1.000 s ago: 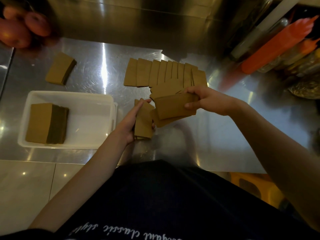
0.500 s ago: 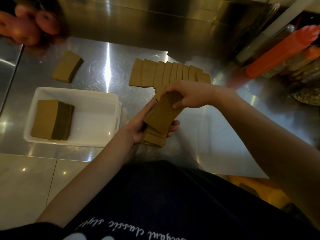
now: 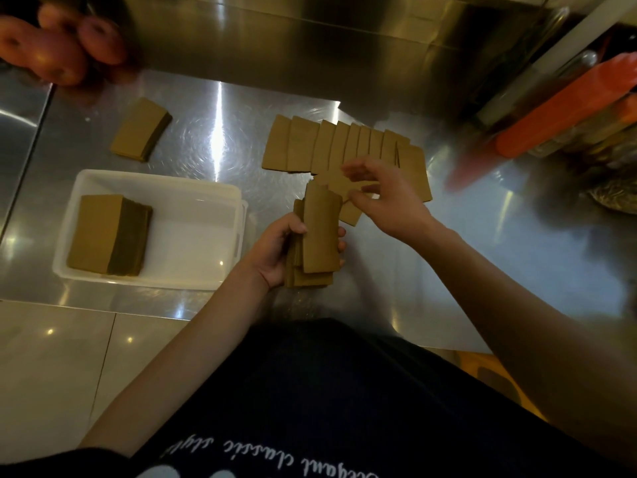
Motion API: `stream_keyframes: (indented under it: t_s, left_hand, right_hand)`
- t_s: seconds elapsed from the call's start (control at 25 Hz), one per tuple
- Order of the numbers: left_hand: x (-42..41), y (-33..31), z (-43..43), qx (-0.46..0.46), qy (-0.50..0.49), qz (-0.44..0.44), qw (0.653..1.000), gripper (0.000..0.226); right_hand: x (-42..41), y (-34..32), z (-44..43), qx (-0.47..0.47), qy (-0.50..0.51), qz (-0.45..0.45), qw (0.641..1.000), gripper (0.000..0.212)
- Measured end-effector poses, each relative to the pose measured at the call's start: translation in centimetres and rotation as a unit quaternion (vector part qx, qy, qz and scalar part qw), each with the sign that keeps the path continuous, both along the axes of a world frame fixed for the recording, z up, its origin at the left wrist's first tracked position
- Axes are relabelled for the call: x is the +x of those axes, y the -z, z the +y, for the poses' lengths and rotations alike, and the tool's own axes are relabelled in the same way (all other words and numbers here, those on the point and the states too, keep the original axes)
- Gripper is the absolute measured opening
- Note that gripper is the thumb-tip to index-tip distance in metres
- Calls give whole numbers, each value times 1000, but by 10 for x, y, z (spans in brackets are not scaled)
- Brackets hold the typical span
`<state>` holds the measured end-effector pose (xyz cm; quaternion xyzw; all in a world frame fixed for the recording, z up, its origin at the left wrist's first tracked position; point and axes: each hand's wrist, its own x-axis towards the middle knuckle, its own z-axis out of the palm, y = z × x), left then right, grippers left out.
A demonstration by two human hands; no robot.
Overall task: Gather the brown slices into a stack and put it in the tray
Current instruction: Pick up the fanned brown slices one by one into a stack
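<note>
My left hand [image 3: 275,251] grips a small stack of brown slices [image 3: 319,236], held just right of the white tray [image 3: 193,196]. One stack of slices [image 3: 103,232] lies in the tray's left half. My right hand [image 3: 386,194] hovers above loose slices [image 3: 353,215] just beyond the held stack, fingers curled and spread, holding nothing that I can see. A fanned row of slices [image 3: 331,144] lies on the steel counter behind it. Another small stack [image 3: 139,134] sits at the counter's back left.
Reddish round produce [image 3: 58,50] sits at the far left corner. Orange squeeze bottles [image 3: 565,108] and jars crowd the right side. A steel wall runs along the back. The counter's front edge is close to my body.
My right hand laid its slices onto the stack in my left hand, let go and moved back toward the loose slices. The held stack has turned more upright.
</note>
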<state>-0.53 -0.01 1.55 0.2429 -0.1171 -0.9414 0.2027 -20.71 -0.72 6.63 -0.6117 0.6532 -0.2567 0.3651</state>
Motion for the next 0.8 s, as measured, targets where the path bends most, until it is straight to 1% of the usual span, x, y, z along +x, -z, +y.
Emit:
stream_keyframes:
  t_s: [0.08, 0.16, 0.28, 0.36, 0.4, 0.48, 0.6, 0.68, 0.8]
  left_hand:
    - [1, 1, 0, 10, -19, 19, 1000, 74]
    - [1, 0, -1, 21, -29, 52, 998, 70]
    - [2, 2, 0, 8, -39, 111, 993, 70]
    - [4, 4, 1, 5, -56, 126, 990, 70]
    - [5, 4, 0, 9, -68, 115, 991, 66]
    - [6, 6, -1, 38, -94, 67, 993, 55]
    - [6, 8, -2, 73, -125, 4, 989, 43]
    - [6, 11, -2, 71, -144, -31, 987, 40]
    - [6, 11, -3, 55, -152, -57, 985, 39]
  right_hand:
    - [-9, 4, 4, -5, 40, -21, 999, 35]
    - [-19, 11, 7, 5, 58, -20, 998, 33]
    - [-30, 28, 12, 40, 79, -10, 996, 30]
    - [-37, 42, 15, 67, 97, -5, 993, 28]
    - [-40, 49, 17, 80, 104, -3, 991, 29]
    - [-45, 63, 18, 110, 116, 5, 987, 32]
    - [-45, 78, 10, 150, 139, 36, 978, 38]
    - [-43, 84, 2, 153, 155, 59, 974, 45]
    - [-38, 88, -15, 122, 152, 85, 977, 53]
